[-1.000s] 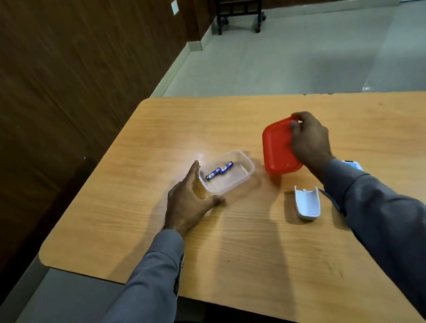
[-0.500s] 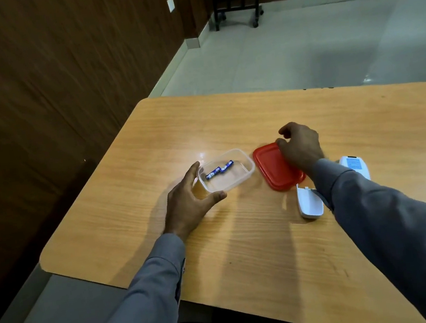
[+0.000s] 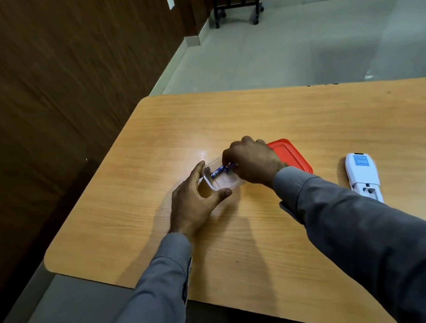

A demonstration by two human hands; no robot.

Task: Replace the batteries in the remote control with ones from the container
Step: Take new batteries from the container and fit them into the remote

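Reaching into the clear container (image 3: 219,185), the right hand (image 3: 251,161) pinches a blue battery (image 3: 218,172); the left hand (image 3: 193,204) cups the container's 8 o'clock corner. The remote (image 3: 361,173) lies at 3 o'clock, compartment uncovered.

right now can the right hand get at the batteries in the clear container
Likely yes: the red lid is off, lying beside the clear container, and the right hand is already over the batteries.

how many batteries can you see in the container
2, it seems: both batteries lie end to end in the container, the far one under the right hand. More may be hidden by that hand.
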